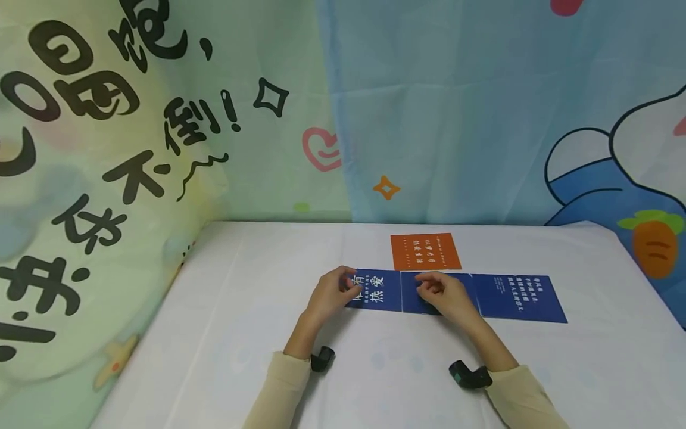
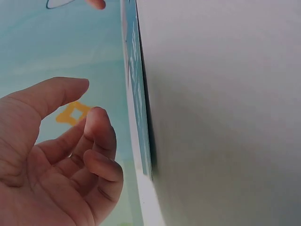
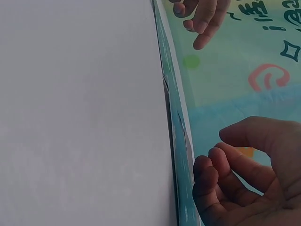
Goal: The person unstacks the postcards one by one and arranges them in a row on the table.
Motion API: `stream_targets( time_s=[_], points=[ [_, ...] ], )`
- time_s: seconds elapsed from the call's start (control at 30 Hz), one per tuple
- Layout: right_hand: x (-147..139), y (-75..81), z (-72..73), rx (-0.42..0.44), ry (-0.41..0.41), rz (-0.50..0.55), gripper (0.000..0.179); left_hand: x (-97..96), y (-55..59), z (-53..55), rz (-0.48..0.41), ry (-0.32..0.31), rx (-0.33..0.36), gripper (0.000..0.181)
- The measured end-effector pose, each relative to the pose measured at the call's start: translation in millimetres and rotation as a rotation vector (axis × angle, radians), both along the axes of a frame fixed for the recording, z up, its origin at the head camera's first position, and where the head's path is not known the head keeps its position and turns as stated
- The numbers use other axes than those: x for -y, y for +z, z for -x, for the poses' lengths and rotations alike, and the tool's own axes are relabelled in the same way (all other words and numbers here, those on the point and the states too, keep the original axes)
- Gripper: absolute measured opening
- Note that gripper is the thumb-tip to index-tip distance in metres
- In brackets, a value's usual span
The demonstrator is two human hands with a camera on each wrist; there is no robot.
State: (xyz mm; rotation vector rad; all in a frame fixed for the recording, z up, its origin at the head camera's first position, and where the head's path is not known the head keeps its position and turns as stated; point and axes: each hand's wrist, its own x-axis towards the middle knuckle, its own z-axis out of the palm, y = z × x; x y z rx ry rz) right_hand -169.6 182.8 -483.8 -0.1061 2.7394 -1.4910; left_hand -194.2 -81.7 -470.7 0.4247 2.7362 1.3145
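Note:
Three dark blue cards with white print lie side by side in a row on the white table: a left card [image 1: 382, 292], a middle card [image 1: 411, 301] and a right card [image 1: 527, 298]. My left hand [image 1: 328, 296] is at the outer end of the left card, overlapping its edge in the head view. Over the middle card is my right hand [image 1: 452, 301], covering part of it. In the wrist views, both the left hand [image 2: 66, 160] and the right hand [image 3: 249, 169] have loosely bent fingers, thumb apart from fingertips, nothing between them.
An orange card [image 1: 426, 251] with white print lies behind the blue row. The white-covered table [image 1: 225, 333] meets a printed cloth backdrop [image 1: 455, 119] at its back edge. Black wrist cameras [image 1: 470, 375] sit at both cuffs.

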Motion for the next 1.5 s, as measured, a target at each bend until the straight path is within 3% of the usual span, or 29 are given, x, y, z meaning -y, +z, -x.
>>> stream_targets(
  time_s=[0.77, 1.1, 1.5],
  points=[
    [-35.2, 7.0, 8.3, -0.015, -0.052, -0.003, 0.038, -40.4, 1.3, 23.6, 0.013, -0.087, -0.014, 0.033],
    [-46.5, 5.2, 18.5, -0.041, -0.043, 0.006, 0.047, -55.5, 6.2, 34.6, 0.047, -0.117, 0.019, 0.034],
    [-61.4, 8.4, 36.8, -0.049, -0.103, -0.047, 0.047, -72.8, 4.7, 48.3, 0.018, -0.048, 0.093, 0.043]
  ],
)
